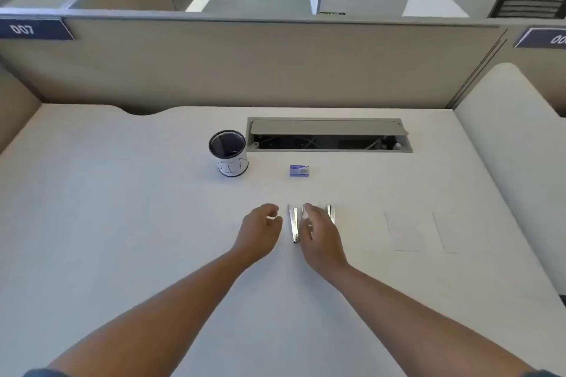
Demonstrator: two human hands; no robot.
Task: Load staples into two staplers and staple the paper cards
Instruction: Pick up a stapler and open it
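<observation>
both hands [260,225] [318,236] empty, fingers loose, beside 2 shiny metal staplers [294,222].

A single wide-angle view from the person's head looks forward and steeply down over a white desk [122,223], near enough that both bare forearms run in from the bottom corners to the left hand [260,229] and right hand [318,236] at mid-frame. The desk fills the lower half, the partition [275,70] at its far edge crosses the frame above it, and the office floor beyond shows along the top, its straight lines bowed by the lens.
</observation>
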